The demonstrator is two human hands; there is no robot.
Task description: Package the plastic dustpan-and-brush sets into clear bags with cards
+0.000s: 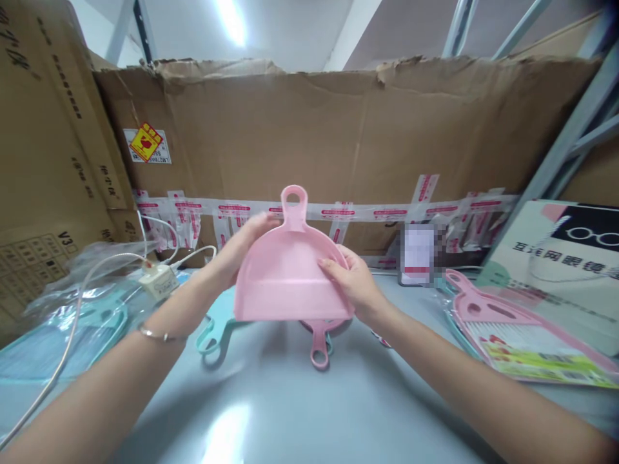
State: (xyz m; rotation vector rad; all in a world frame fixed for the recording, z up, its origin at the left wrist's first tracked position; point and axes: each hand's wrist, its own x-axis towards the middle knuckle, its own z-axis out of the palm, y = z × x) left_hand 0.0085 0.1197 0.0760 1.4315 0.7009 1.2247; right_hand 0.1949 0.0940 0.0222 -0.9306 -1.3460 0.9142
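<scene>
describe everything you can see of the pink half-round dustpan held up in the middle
The pink half-round dustpan, apparently smooth plastic, has a curved back, a straight lip and a short handle with a rounded hole. A faint crease crosses its lower part. It is held above the grey table, handle up, lip down, face toward the camera. The right hand grips its right edge, thumb on the face; the left hand is at its left edge, blurred, so its grip is unclear.
</scene>
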